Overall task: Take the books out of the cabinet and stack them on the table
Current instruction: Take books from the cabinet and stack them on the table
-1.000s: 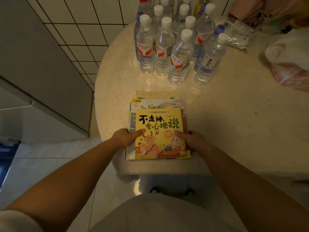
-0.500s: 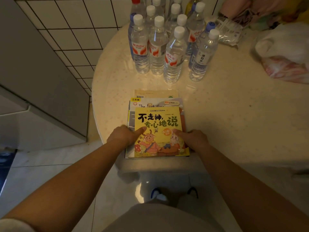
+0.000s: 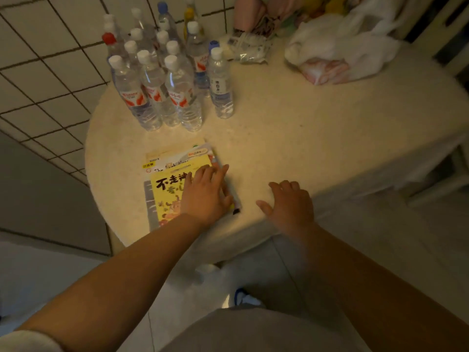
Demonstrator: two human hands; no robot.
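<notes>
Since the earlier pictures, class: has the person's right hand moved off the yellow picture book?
Yes. The right hand now hovers right of the yellow picture book, over the round cream table.

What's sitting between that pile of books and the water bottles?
Nothing: the head view shows only bare table between the book stack and the water bottles.

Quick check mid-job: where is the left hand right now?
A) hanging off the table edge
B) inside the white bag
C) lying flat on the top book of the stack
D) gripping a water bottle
C: the left hand lies with straight fingers on the yellow top book of the stack, while the right hand is beside it, off the books.
</notes>
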